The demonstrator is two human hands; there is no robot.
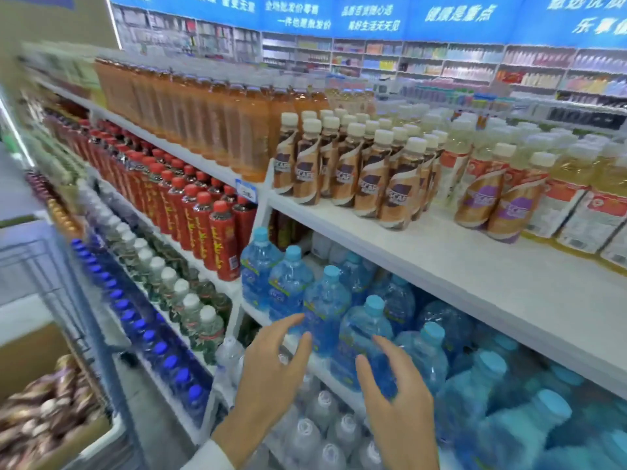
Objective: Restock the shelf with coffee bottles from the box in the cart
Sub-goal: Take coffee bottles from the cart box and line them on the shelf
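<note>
Brown coffee bottles [366,171] with cream caps stand in rows on the white shelf [441,252]; bare board lies in front of them. Two more coffee bottles with purple labels [492,198] stand to their right. A cardboard box [44,408] full of coffee bottles sits in the wire cart [78,300] at the lower left. My left hand [271,374] and my right hand [397,401] hover empty in front of the blue water jugs, fingers loosely spread, below the coffee shelf.
Large blue water jugs [325,310] fill the level under the coffee. Orange tea bottles [210,120] stand left of the coffee, red bottles [203,218] below them. Pale yellow drink bottles [576,198] crowd the shelf's right end. Clear small bottles [315,429] lie lowest.
</note>
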